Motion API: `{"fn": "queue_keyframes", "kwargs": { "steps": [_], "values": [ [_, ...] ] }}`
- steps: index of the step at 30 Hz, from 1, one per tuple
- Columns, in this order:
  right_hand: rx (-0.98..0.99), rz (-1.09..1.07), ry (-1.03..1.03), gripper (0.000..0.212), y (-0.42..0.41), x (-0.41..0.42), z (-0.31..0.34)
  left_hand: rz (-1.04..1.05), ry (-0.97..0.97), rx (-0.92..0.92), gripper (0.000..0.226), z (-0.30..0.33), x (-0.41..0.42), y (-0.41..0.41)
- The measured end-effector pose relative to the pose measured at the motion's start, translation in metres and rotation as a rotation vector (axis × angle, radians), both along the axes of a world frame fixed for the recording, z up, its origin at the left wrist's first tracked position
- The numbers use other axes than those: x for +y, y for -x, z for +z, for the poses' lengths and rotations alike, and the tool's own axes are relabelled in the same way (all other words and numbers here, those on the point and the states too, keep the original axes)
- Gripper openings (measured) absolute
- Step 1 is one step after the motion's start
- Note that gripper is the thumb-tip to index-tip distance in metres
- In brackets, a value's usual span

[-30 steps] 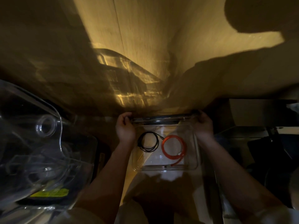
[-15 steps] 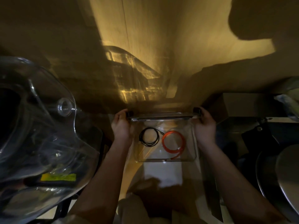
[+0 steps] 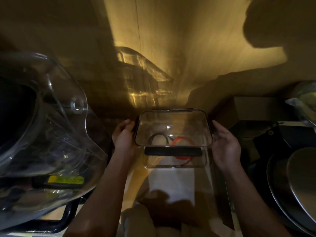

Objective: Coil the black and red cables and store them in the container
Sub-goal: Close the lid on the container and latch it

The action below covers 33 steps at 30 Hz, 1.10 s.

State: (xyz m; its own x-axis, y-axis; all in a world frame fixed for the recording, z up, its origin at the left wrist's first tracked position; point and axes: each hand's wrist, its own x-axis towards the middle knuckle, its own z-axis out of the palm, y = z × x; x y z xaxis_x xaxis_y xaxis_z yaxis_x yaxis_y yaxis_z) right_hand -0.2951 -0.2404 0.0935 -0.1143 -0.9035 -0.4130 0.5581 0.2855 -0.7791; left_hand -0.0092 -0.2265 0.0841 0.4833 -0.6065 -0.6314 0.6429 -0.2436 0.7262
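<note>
Our left hand (image 3: 123, 136) and right hand (image 3: 225, 147) each grip a side of the clear lid (image 3: 173, 128), fingers curled round its edges, holding it tilted over the clear container (image 3: 203, 161). Through the plastic we can see the coiled black cable (image 3: 158, 137) beside the coiled red cable (image 3: 183, 157), both down on the container's floor. Off to the left there's a big clear visor thing (image 3: 56, 134), and metal pans (image 3: 294, 185) on the right.

both cables (image 3: 171, 142) lie inside the container (image 3: 203, 159).
</note>
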Motion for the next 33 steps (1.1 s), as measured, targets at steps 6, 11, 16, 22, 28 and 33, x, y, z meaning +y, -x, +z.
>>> {"fn": "queue_keyframes", "kwargs": {
  "steps": [6, 11, 16, 22, 28, 33],
  "values": [
    [0.193, -0.027, -0.078, 0.027, -0.002, 0.002, -0.005, -0.105, -0.001, 0.160, 0.028, -0.005, 0.006, 0.001],
    [0.170, -0.047, -0.203, 0.029, -0.003, -0.001, -0.007, -0.213, -0.017, 0.157, 0.026, -0.006, 0.009, 0.005],
    [0.333, 0.007, -0.208, 0.035, -0.003, -0.005, -0.023, -0.350, -0.040, 0.000, 0.031, -0.014, 0.010, 0.008],
    [0.677, 0.191, -0.194, 0.035, -0.007, -0.003, -0.046, -0.426, -0.042, -0.169, 0.026, -0.025, 0.017, 0.013],
    [0.849, 0.237, -0.167, 0.034, -0.013, 0.002, -0.052, -0.366, -0.083, -0.209, 0.023, -0.036, 0.025, 0.024],
    [0.904, 0.227, -0.167, 0.035, -0.010, 0.002, -0.071, -0.367, -0.091, -0.207, 0.031, -0.048, 0.026, 0.024]
  ]
}}
